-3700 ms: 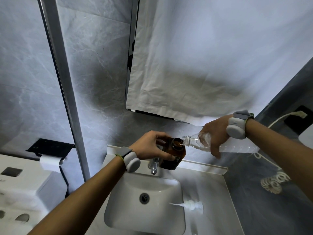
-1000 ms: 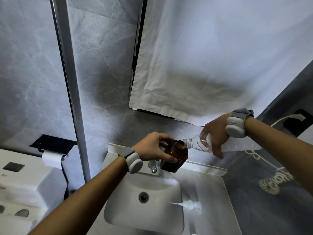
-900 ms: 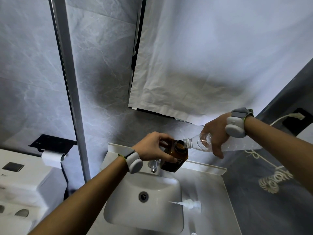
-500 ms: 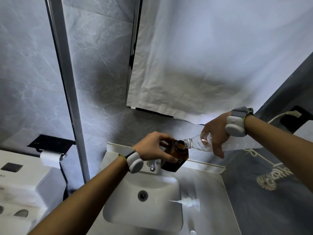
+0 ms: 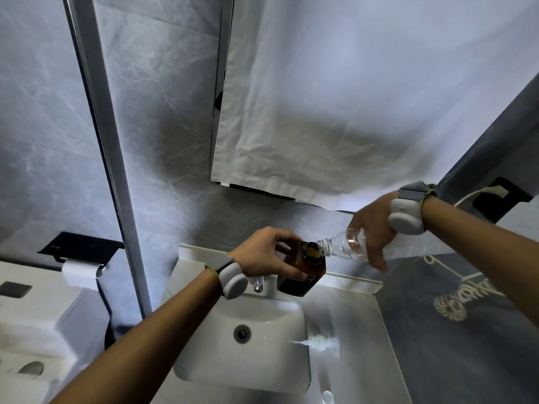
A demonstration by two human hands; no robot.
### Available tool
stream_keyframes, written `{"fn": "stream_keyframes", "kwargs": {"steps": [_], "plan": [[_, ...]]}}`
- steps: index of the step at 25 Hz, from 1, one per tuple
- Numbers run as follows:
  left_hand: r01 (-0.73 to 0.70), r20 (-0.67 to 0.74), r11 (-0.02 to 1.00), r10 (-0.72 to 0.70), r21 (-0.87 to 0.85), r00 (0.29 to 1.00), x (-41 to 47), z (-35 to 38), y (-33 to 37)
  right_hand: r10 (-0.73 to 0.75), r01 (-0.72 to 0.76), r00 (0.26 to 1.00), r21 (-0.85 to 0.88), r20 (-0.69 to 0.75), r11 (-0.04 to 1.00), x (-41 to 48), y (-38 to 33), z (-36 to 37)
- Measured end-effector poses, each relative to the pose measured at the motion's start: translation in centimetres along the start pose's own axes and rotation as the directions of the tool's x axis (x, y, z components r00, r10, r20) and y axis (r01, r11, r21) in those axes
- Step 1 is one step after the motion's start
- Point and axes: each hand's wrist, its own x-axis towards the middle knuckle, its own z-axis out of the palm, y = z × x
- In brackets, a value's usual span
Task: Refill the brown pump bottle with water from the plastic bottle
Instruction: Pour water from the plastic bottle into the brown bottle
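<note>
My left hand grips the brown pump bottle around its shoulder and holds it above the back of the sink, with its round mouth open and no pump on it. My right hand holds the clear plastic bottle tipped almost level. Its uncapped neck touches the brown bottle's mouth. The white pump head lies on the counter at the basin's right edge.
A white basin with a drain and a chrome tap lies below my hands. A small cap rests on the counter near the front. A toilet and paper roll stand at the left. A coiled white cord hangs on the right wall.
Both hands and both bottles hold almost the same pose throughout; the plastic bottle stays tipped at the brown bottle's mouth. Only the camera has shifted slightly.
</note>
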Motion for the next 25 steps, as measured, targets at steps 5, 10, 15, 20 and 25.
{"fn": "stream_keyframes", "kwargs": {"steps": [5, 10, 15, 20, 25], "plan": [[0.006, 0.008, 1.0, -0.006, -0.012, 1.0, 0.3, 0.3, 0.1, 0.018, -0.018, 1.0, -0.007, 0.015, 1.0, 0.0, 0.4, 0.2], [0.013, 0.011, 0.999, -0.012, -0.033, 1.0, 0.4, 1.1, 0.0, 0.031, -0.031, 0.999, -0.025, 0.026, 0.999, 0.0, 0.3, 0.5], [0.007, 0.031, 0.999, -0.006, -0.037, 0.999, 0.6, 1.6, 0.0, 0.04, -0.038, 0.998, -0.037, 0.046, 0.999, -0.5, 0.3, 0.9], [-0.011, 0.063, 0.999, 0.014, -0.047, 0.998, 0.7, 2.1, 0.2, 0.053, -0.049, 0.997, -0.071, 0.063, 0.996, -0.9, 0.2, 1.3], [-0.02, 0.083, 0.999, 0.024, -0.046, 0.996, 1.0, 2.7, 0.0, 0.068, -0.055, 0.992, -0.124, 0.105, 0.991, -0.8, 0.4, 1.9]]}}
